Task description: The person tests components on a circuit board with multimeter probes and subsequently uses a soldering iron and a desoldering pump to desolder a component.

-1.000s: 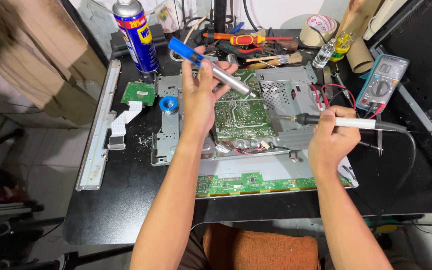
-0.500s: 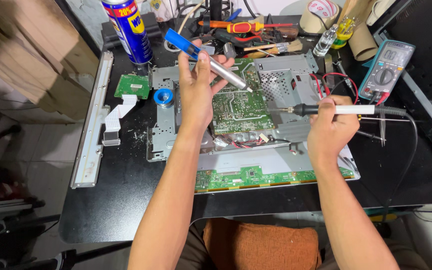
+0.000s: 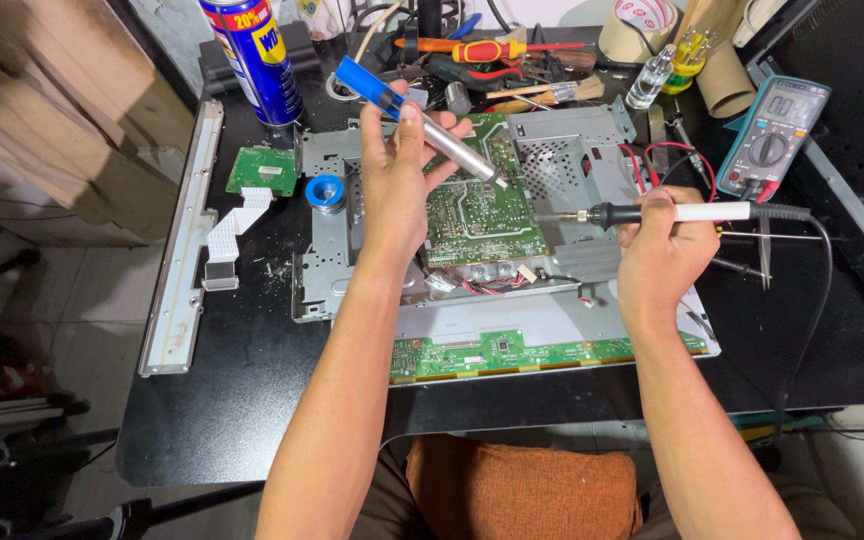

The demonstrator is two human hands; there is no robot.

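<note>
Bare aluminium showed first at the far left: a long metal strip [image 3: 180,260] lay along the black tabletop [image 3: 242,400], with a small green circuit card [image 3: 262,170] and its white ribbon cable [image 3: 230,225] just right of it. Beyond them stood a blue and yellow spray can [image 3: 254,58], and near the card sat a blue spool of solder wire [image 3: 328,192].

The left hand [image 3: 399,175] was closed around a desoldering pump with a silver barrel and blue plunger [image 3: 422,118], thumb by the plunger end, the nozzle angled down onto the large green power board [image 3: 477,205] seated in the grey metal chassis [image 3: 562,300]. A long narrow green board [image 3: 542,352] ran along the chassis's near edge.

The right hand [image 3: 664,250] gripped a soldering iron with a white handle and black collar [image 3: 667,212], its tip pointing left toward the same board but standing a little apart from the pump nozzle. The work looked like clearing solder from a joint on that board, with the iron not yet on the pad. I judge that bringing the tip beside the nozzle would demand a steady hand and care around neighbouring components.

Further right lay a teal multimeter [image 3: 774,135] with red and black leads, and screwdrivers at the far edge.
</note>
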